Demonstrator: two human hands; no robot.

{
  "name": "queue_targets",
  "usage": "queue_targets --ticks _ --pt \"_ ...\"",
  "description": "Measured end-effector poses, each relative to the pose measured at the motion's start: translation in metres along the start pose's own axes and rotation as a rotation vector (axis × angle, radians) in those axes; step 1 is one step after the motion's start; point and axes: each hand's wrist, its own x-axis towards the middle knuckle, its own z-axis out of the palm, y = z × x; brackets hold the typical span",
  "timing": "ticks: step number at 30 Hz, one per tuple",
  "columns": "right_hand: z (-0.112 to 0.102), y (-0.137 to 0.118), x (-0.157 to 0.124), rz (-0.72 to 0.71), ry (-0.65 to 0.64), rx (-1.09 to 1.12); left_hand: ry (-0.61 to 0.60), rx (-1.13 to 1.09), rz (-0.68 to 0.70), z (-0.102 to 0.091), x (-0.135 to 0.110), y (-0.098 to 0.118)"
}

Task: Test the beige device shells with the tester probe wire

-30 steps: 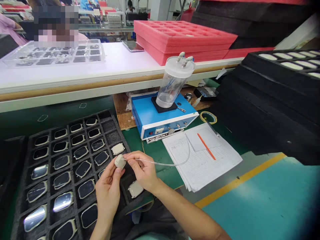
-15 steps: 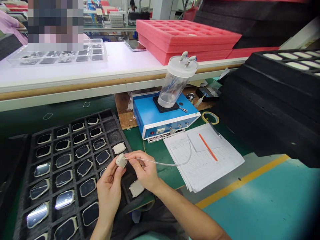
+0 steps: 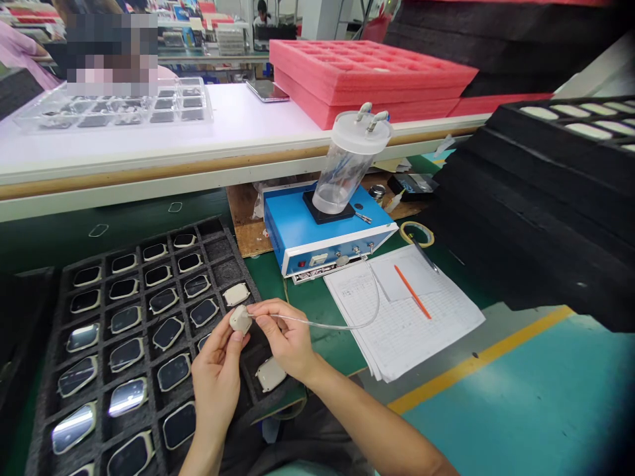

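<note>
My left hand (image 3: 221,370) is closed around the edges of a small cream watch case (image 3: 240,320), holding it up over the foam tray. Between the fingertips of my right hand (image 3: 288,337) is the end of a clear thin tube (image 3: 342,326), and its tip meets the case's face. The tube curves back to the front of a blue box-shaped machine (image 3: 325,231). Under my hands lies a dark foam tray (image 3: 225,272) with several watch cases with dark screens (image 3: 169,332). Two cream cases, one of them a back-up case (image 3: 237,293), lie in its right column.
A clear cylinder (image 3: 342,172) stands tilted on the machine. Written sheets (image 3: 347,297) with an orange stick (image 3: 413,291) lie to the right, near a tape roll (image 3: 417,234). Red foam trays (image 3: 367,86) and a clear tray (image 3: 198,99) sit on the raised shelf. Black foam stacks (image 3: 496,218) rise at right.
My hands, the watch case and the tube stay almost in place. Across the shelf, the other person's head has shifted slightly.
</note>
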Motion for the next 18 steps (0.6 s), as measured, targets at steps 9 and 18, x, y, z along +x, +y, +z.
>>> queue_targets --ticks 9,18 --pt "-0.0002 0.0016 -0.0004 -0.010 -0.002 0.003 0.007 -0.027 0.010 0.0002 0.0004 -0.0021" --pt "-0.0004 0.0010 -0.0007 -0.015 0.002 -0.001 0.004 -0.033 0.010 -0.0009 0.0004 -0.0025"
